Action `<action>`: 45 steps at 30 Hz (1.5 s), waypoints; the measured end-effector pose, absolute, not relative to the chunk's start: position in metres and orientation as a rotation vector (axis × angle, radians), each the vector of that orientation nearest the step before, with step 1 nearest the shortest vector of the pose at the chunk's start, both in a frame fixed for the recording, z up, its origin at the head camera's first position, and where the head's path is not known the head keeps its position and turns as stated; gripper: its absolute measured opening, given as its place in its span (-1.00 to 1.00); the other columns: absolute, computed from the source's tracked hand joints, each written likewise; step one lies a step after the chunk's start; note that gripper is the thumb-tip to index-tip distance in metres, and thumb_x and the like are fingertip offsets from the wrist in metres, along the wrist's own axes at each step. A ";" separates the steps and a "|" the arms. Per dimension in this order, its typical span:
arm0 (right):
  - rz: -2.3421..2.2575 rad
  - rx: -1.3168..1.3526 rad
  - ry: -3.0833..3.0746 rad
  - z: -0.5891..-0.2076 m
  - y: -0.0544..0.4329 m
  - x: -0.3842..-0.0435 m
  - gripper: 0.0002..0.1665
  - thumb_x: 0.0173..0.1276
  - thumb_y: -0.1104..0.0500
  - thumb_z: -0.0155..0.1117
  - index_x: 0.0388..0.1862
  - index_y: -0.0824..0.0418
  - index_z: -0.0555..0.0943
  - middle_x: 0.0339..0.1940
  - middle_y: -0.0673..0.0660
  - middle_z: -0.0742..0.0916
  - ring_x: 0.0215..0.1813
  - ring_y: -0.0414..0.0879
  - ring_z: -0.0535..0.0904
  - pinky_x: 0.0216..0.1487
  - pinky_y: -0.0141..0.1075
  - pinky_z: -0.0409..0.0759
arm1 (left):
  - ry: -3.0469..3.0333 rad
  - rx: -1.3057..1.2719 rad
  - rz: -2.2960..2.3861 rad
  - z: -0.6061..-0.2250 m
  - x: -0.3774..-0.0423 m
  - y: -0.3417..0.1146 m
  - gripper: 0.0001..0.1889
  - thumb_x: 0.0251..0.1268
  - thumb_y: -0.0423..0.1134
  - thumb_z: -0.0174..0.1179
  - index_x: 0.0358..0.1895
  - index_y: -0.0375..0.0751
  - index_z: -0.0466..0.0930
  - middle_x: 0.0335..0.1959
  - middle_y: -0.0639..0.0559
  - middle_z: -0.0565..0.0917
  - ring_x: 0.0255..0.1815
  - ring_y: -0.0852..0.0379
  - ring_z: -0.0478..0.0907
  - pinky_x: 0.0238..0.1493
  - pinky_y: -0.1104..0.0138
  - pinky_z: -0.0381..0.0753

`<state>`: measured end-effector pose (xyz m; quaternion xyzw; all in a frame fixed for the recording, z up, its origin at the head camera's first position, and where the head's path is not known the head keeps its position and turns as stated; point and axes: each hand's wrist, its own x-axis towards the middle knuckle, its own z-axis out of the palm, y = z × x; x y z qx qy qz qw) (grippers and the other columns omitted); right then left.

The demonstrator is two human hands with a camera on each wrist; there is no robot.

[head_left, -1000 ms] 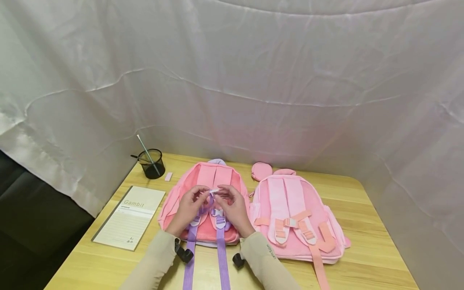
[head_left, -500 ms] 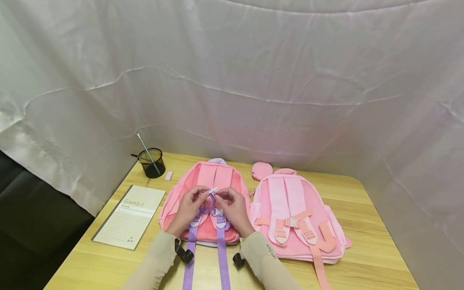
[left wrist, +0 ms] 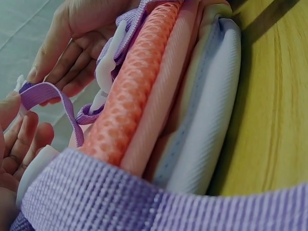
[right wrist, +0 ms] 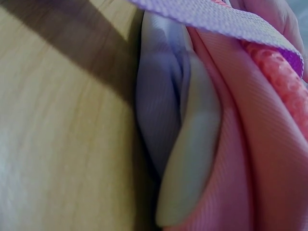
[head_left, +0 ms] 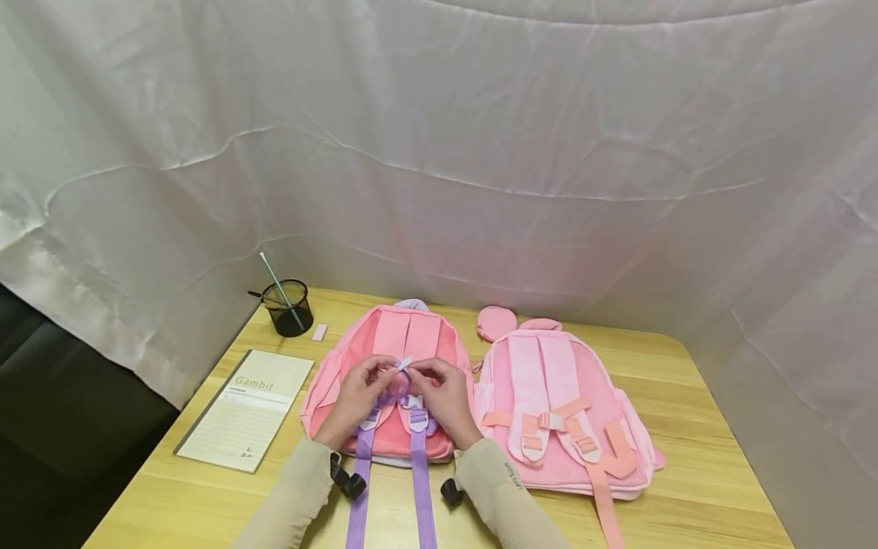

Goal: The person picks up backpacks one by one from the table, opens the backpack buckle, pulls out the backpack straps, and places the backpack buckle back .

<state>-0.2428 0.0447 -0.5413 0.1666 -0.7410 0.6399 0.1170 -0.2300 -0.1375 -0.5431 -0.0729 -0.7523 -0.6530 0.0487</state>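
Observation:
A coral-pink backpack (head_left: 391, 332) lies back-side up on the table, its purple straps (head_left: 421, 488) hanging toward the near edge. Above its lower half, the left hand (head_left: 357, 390) and right hand (head_left: 442, 390) meet at a small white plastic buckle piece (head_left: 405, 363). Both pinch at it between thumb and fingers. From that piece a narrow purple webbing strap (left wrist: 53, 94) loops down to the bag, as the left wrist view shows. Another white buckle part (left wrist: 105, 72) sits on the bag beside the right hand. The right wrist view mostly shows the bag's side (right wrist: 231, 144).
To the right lies a pink backpack (head_left: 497, 381) with fastened orange straps and a small round pink pouch (head_left: 495, 324) behind it. At left are a notebook (head_left: 240, 412), a pink eraser (head_left: 319, 332) and a black mesh pen cup (head_left: 291, 320). Grey curtain (head_left: 439, 152) encloses the table.
The white buckle piece has turned and tilted between the fingers, and the purple strap's loop has shifted. Both hands stay in nearly the same place. The bags have not moved.

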 end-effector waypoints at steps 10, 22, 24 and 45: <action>1.899 0.511 -2.198 -0.539 0.045 -0.242 -0.84 0.35 0.17 0.50 -0.12 0.15 0.79 -0.17 0.10 0.85 -0.09 -0.15 0.78 -0.02 -0.37 0.71 | -2.305 -0.190 -2.025 -0.544 -0.230 -0.138 -0.80 0.51 -0.26 0.24 0.08 -0.21 0.66 -0.30 -0.14 0.66 -0.39 0.16 0.54 -0.39 0.43 0.54; 1.980 0.410 -2.176 -0.539 0.042 -0.244 -0.73 0.28 0.39 0.48 -0.05 0.35 0.68 -0.15 0.29 0.84 -0.05 0.09 0.81 -0.02 -0.41 0.72 | -2.333 -0.226 -2.002 -0.546 -0.230 -0.138 -0.77 0.47 -0.27 0.27 0.09 -0.24 0.66 -0.25 -0.11 0.65 -0.35 0.20 0.52 -0.38 0.47 0.53; 1.976 0.414 -2.174 -0.536 0.042 -0.242 -0.72 0.30 0.44 0.43 -0.01 0.41 0.65 -0.17 0.35 0.83 -0.08 0.12 0.80 -0.06 -0.43 0.71 | -2.331 -0.233 -1.993 -0.546 -0.230 -0.138 -0.76 0.45 -0.26 0.30 0.09 -0.24 0.66 -0.24 -0.11 0.67 -0.34 0.22 0.53 -0.36 0.47 0.53; 1.972 0.407 -2.214 -0.510 0.044 -0.225 -0.78 0.37 0.34 0.42 -0.06 0.40 0.64 -0.19 0.30 0.82 -0.11 -0.02 0.74 -0.03 -0.36 0.66 | -2.430 -0.334 -1.745 -0.540 -0.225 -0.134 -0.83 0.31 -0.14 0.45 -0.16 -0.08 0.70 -0.34 0.01 0.71 -0.38 0.18 0.57 -0.32 0.43 0.56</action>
